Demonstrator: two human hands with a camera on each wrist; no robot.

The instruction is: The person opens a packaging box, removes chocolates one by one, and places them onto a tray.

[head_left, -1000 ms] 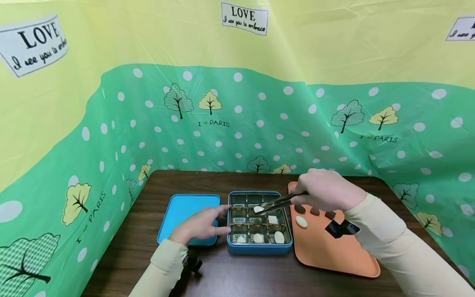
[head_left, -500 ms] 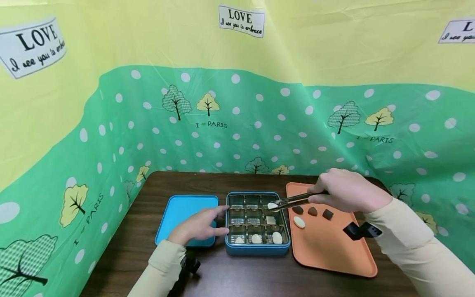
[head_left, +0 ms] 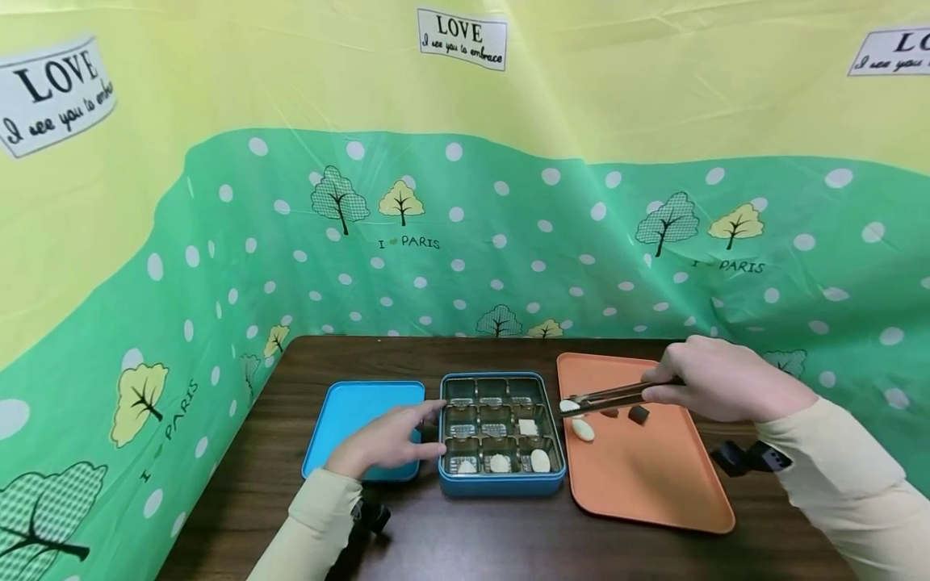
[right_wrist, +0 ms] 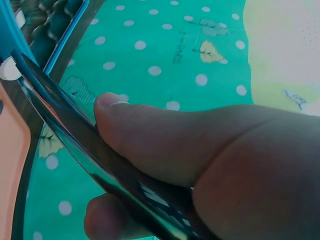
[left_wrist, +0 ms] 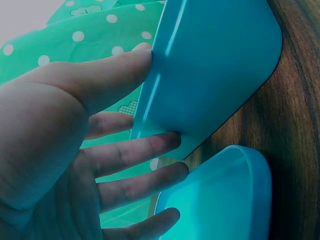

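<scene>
My right hand (head_left: 715, 379) grips metal tongs (head_left: 617, 395) between thumb and fingers. A white chocolate-like piece (head_left: 569, 406) is pinched at their tips, above the left edge of the orange tray (head_left: 647, 484). The right wrist view shows that white piece (right_wrist: 9, 69) at the tongs' ends. Fingers spread, my left hand (head_left: 388, 440) touches the left side of the blue box (head_left: 501, 486). A divided insert fills the box; white pieces lie in its front row, and a white square (head_left: 527, 427) sits middle right. The back row holds no pieces.
On the tray lie a white oval piece (head_left: 583, 429) and a dark brown piece (head_left: 638, 414); other brown ones are partly hidden by the tongs. A blue lid (head_left: 363, 411) lies left of the box, partly under my left hand. A patterned curtain (head_left: 436, 282) stands behind the table.
My right hand has moved right, carrying the white piece in the tongs from over the box's compartments to over the tray's edge. The left hand has stayed at the box.
</scene>
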